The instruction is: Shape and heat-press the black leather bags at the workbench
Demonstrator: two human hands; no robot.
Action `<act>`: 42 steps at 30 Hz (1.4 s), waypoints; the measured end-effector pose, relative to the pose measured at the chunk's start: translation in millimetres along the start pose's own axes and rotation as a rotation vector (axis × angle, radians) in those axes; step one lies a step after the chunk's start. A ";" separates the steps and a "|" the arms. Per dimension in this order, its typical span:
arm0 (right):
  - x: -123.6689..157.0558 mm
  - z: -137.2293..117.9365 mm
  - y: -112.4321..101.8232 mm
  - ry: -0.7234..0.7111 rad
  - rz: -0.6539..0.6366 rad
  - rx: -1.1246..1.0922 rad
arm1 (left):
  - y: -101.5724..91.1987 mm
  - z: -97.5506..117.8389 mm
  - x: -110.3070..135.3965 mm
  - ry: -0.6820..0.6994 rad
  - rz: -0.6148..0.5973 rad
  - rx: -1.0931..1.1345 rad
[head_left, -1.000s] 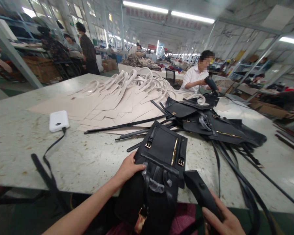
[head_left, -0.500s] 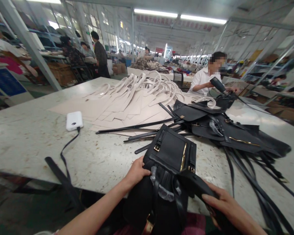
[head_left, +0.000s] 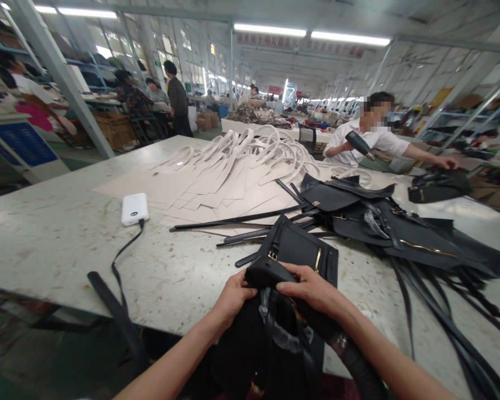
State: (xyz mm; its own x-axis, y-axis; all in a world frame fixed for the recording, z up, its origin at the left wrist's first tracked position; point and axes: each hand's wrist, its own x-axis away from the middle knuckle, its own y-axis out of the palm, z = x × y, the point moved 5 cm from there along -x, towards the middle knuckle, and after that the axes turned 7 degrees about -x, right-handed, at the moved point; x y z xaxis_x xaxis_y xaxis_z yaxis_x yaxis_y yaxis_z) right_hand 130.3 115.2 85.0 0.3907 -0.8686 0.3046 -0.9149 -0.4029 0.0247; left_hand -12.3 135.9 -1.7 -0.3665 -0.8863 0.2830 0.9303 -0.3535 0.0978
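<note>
Well left of the black backpack (head_left: 298, 241), a black strap (head_left: 114, 305) slants over the edge of the tabletop (head_left: 179, 272), near a white power bank (head_left: 135, 209) with a dark cable. Beyond the backpack, mostly leftward, pale sheets (head_left: 183, 180) with looped handles lie overlapping. At the backpack's left side, the left grip (head_left: 233, 297) grasps its edge; I cannot tell whether it also touches the tool. The backpack's zippered panel lies on the tabletop, its lower body overhanging the near edge. Across it, a black handheld tool (head_left: 269, 272) is clasped by the right grip (head_left: 310, 286). Beyond the backpack to the right, a white-shirted co-worker (head_left: 394, 143) holds a hair dryer (head_left: 359, 145); right of it, black bags (head_left: 404, 222) lie heaped.
</note>
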 end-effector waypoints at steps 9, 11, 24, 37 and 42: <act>13.4 -9.7 -12.7 -0.088 0.217 -0.052 | -1.5 -2.9 3.6 0.014 0.003 0.067; 23.4 -2.9 -10.1 -0.065 0.206 -0.054 | -3.0 -4.1 2.5 0.030 0.033 0.043; 48.6 17.8 8.6 -0.155 0.301 -0.162 | 6.1 23.7 8.5 0.129 -0.097 -0.127; 130.5 87.5 -94.1 0.006 0.589 -0.254 | -14.3 84.7 -28.3 0.535 0.163 -1.303; 107.9 79.4 -102.2 0.029 0.503 -0.268 | 55.7 24.2 -31.9 0.480 -0.072 -1.528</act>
State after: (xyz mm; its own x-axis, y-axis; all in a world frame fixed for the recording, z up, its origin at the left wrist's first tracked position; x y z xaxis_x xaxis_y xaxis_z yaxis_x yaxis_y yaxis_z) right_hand 274.0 39.7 39.7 -0.0987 -0.9249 0.3672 -0.9828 0.1484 0.1097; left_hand 51.5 151.8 17.9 -0.6511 -0.7587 -0.0203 0.1345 -0.0891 -0.9869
